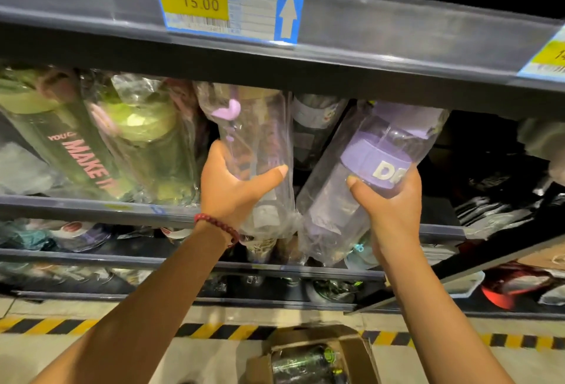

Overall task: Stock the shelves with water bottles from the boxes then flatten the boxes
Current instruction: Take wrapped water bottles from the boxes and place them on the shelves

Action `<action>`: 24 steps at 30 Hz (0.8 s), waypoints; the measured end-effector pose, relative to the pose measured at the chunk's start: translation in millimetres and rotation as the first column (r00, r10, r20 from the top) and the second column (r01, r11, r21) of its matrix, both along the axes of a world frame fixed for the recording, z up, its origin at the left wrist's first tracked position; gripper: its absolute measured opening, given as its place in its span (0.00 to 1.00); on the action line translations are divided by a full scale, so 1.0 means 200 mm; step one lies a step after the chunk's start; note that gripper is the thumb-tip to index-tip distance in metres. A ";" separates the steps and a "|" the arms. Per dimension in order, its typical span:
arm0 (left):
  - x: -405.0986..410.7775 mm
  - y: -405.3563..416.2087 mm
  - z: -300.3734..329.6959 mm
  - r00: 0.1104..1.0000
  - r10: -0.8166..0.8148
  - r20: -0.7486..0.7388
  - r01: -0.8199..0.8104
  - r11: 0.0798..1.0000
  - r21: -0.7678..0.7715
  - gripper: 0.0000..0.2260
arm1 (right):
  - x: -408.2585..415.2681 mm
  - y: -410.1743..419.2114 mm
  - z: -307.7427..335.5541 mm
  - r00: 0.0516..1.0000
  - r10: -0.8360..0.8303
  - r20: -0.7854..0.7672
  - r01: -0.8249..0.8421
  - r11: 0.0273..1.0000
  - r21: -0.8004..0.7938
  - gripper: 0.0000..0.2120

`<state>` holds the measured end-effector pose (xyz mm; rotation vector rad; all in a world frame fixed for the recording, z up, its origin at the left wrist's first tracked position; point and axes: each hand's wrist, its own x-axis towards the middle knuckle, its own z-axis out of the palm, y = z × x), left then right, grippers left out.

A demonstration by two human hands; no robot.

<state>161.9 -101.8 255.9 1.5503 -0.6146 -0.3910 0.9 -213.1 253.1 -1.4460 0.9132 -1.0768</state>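
**Q:** What does each hand hold?

**A:** The left hand (232,191) grips a clear bottle (260,151) wrapped in plastic film, thumb across its front and fingers curled behind; a lilac heart-shaped piece shows near its top. The right hand (391,200) grips a purple bottle (367,163), also film-wrapped, with the thumb pressed just below a purple band bearing white letters. A bracelet (218,226) of red beads circles the left wrist.

**Q:** Where do the two bottles sit?

**A:** Both lean top-first into the shelf (91,204) opening, their bases overhanging its front edge. They stand side by side, touching or nearly touching at the bases; the purple one tilts to the right.

**Q:** What surrounds them on that shelf?

**A:** Toward the left end stand a green bottle (153,139) and a dark bottle (82,151) with pink lettering, both wrapped. More wrapped bottles lie behind the held pair, too dim to tell apart.

**Q:** And beyond the shelf?

**A:** The upper shelf's front rail carries a price tag (226,2) reading 15.00, with an upward arrow. Lower shelves hold further wrapped goods. On the floor, beside a yellow-and-black stripe (46,325), an open cardboard box (354,350) contains dark bottles with green caps.
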 end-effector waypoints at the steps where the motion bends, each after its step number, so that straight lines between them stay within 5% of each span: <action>1: 0.00 -0.01 -0.01 1.000 0.009 0.003 -0.009 1.000 -0.012 0.25 | 0.00 -0.01 0.01 0.999 -0.032 0.015 0.032 0.999 0.010 0.31; 16: 0.02 -0.12 -0.09 0.991 0.128 0.045 -0.128 0.992 -0.001 0.24 | 0.10 -0.04 -0.01 0.928 -0.200 0.314 0.159 0.976 0.150 0.27; 24: 0.08 -0.13 -0.12 0.983 0.158 0.090 -0.165 0.984 0.069 0.29 | 0.20 -0.04 -0.06 0.911 -0.195 0.364 0.121 0.969 0.216 0.36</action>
